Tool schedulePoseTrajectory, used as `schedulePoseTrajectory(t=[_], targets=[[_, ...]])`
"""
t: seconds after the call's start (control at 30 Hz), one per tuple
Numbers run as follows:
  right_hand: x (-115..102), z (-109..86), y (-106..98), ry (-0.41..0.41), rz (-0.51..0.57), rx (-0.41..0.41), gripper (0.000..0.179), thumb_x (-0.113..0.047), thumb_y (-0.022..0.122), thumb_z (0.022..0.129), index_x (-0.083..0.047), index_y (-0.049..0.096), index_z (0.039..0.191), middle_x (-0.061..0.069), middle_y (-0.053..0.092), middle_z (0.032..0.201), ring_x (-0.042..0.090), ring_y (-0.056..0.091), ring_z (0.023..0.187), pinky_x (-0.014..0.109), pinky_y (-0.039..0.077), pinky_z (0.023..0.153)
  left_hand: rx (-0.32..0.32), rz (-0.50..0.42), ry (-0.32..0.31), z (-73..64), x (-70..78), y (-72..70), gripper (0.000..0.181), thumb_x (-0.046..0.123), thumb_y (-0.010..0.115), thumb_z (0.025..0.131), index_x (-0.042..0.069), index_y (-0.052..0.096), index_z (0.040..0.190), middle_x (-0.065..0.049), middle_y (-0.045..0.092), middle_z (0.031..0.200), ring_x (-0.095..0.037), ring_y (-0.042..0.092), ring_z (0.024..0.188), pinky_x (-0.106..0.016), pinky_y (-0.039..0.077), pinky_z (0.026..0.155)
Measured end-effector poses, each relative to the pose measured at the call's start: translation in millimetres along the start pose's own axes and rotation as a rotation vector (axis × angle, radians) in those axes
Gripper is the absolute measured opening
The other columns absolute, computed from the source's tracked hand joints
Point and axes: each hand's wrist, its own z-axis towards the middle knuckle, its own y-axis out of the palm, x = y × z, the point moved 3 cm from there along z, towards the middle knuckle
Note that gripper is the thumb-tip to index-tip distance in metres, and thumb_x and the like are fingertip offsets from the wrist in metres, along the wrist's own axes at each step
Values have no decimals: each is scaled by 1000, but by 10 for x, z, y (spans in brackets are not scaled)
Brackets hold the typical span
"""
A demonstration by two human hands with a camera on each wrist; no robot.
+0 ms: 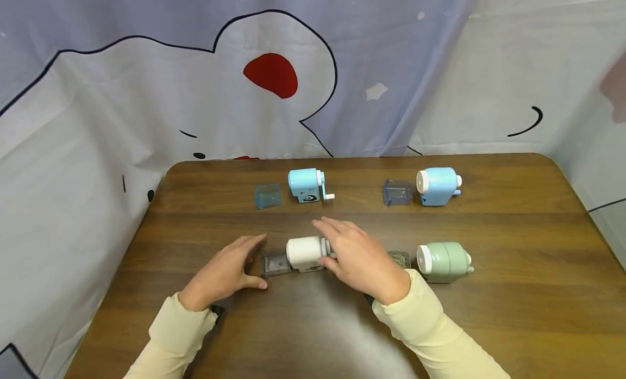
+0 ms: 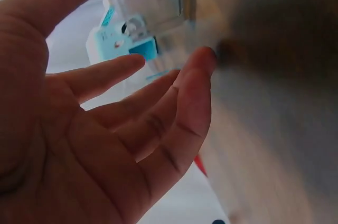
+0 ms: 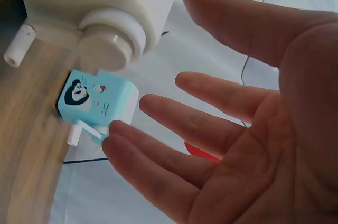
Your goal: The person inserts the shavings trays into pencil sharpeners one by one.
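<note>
A white crank pencil sharpener (image 1: 304,253) stands between the hands, its crank side toward the right. Just left of it lies a clear grey shavings drawer (image 1: 275,264). My left hand (image 1: 226,270) is beside that drawer, thumb and fingers spread around its left end; whether they touch it is hard to tell. At the sharpener's crank side hovers my right hand (image 1: 359,255), fingers extended. In the right wrist view the palm is bare and a gap shows between the thumb and the white sharpener (image 3: 105,12).
Behind stand a light-blue sharpener (image 1: 304,184) with its blue drawer (image 1: 268,196), and another blue sharpener (image 1: 437,186) beside a dark-blue drawer (image 1: 397,192). To the right are a green sharpener (image 1: 447,260) and a drawer holding shavings (image 1: 400,259), partly hidden by the right hand.
</note>
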Motion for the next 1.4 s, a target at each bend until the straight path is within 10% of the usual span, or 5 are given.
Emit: schedulePoseTrajectory(t=[0.73, 1.4], targets=[[-43, 114, 177, -30, -49, 8, 55, -20, 83, 84, -12, 64, 135, 14, 61, 137, 37, 63, 117, 52, 54, 90, 125, 17, -19, 51, 123, 103, 57, 15, 93, 70, -2, 66, 117, -2, 59, 89, -11, 54, 72, -30, 47, 65], [15, 88, 220, -70, 8, 40, 38, -8, 81, 84, -2, 70, 120, 10, 72, 116, 30, 72, 95, 45, 57, 79, 154, 37, -5, 111, 207, 127, 56, 14, 94, 68, -4, 67, 114, -4, 60, 89, -10, 52, 71, -28, 47, 64]])
